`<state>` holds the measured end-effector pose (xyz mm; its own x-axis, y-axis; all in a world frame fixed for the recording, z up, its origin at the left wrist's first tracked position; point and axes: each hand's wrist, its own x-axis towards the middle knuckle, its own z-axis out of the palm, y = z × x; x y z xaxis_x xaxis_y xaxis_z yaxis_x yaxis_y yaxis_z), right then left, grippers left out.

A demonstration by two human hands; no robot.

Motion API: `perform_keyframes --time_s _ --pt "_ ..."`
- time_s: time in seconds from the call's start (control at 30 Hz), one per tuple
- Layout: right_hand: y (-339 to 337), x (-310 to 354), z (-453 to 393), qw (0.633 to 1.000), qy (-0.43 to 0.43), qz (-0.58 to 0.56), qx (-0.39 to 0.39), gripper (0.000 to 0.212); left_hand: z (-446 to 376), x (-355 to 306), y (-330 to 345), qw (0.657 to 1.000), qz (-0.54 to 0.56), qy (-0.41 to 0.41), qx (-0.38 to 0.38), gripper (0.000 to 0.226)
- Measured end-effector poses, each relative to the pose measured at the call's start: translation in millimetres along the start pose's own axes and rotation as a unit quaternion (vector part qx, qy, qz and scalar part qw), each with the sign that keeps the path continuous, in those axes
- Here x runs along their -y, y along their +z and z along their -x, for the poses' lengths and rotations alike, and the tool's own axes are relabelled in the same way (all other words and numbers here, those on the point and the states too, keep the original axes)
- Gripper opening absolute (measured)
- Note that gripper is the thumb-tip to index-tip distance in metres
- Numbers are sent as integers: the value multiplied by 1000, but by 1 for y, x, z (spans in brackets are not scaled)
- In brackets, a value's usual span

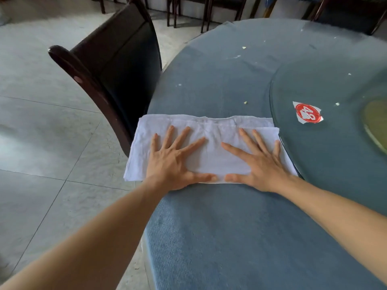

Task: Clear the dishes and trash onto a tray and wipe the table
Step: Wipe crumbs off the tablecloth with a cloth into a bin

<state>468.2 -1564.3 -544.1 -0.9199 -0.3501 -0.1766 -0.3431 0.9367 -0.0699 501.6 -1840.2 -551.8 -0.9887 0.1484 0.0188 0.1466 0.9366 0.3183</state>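
- a round table (pixel 219 80) with a blue textured cloth cover fills the right and lower part of the view.
- a white folded cloth (pixel 209 143) lies flat on the table at its left edge; the cloth's left end overhangs the table rim.
- left hand (pixel 173 162): palm down on the left half of the cloth, fingers fully spread and straight, gripping nothing, pressing flat.
- right hand (pixel 261 164): palm down on the right half of the cloth, fingers fully spread and straight, gripping nothing, pressing flat.
- the two thumbs point toward each other along the near edge of the cloth, tips close but apart.
- a glass turntable (pixel 335 143) sits on the table at right; the cloth's right end touches or slightly overlaps its rim.
- a torn red and white sticker (pixel 307 112) with printed digits lies on the turntable, near its left rim.
- small pale crumbs (pixel 245 102) are scattered over the table cover beyond the cloth, and a few lie on the turntable.
- a dark wooden chair (pixel 113 65) stands just beside the table's left edge, beyond the cloth.
- the floor (pixel 41 122) is pale tile; more chair legs are in view at the top.
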Motion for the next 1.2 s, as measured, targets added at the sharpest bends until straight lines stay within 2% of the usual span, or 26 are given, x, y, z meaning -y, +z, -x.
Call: perform_keyframes --time_s 0.43,0.67,1.2 --pt "-13 -14 -94 998 41 -32 -21 87 -119 39 -14 998 -18 39 38 112" --pt "-24 -21 -133 997 62 -38 -8 88 -172 53 -19 997 -19 62 51 111" --pt "-41 -42 -225 992 116 -46 -21 85 -292 81 -23 992 -11 121 41 108"
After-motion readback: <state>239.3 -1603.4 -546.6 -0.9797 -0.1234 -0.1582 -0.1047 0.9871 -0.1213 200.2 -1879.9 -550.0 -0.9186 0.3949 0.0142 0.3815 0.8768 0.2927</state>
